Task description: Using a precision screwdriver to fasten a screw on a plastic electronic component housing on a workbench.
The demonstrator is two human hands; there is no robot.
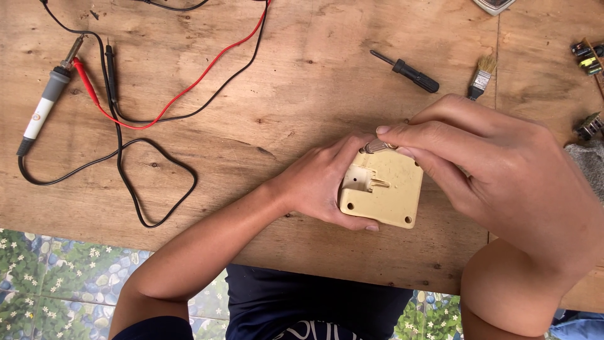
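The cream plastic block (384, 189), a squarish moulded plate with rounded corners, small screw holes near its edges and a stubby cylindrical boss rising from its face, lies on the wooden bench (302, 94) near the front edge, and everything else can be placed from it. The left hand (321, 182) cups the block's left side, its grip closed around the edge with the thumb tucked under the near corner. The right hand (497, 170) comes in from the block's right, fingers pinched tight on a slim metal-tipped tool (377, 147) whose point meets the block's upper left corner; the rest of the tool is hidden inside the hand, so its kind cannot be told. To do this step well, the left hand should likely press the block flat so it cannot rock, while the right keeps the tip square to the plastic and works with light pressure, since such aged plastic looks brittle and a slip could gouge it or reach the thumb just beside the tip. Beyond the block, farther up the bench, lie a black-handled screwdriver (408, 71) and a small bristle brush (482, 77) with a metal ferrule. Well to the block's left rests a soldering iron (45, 101) with a grey and white handle, among looping red and black probe leads (157, 107). The bench is scuffed, grainy board.
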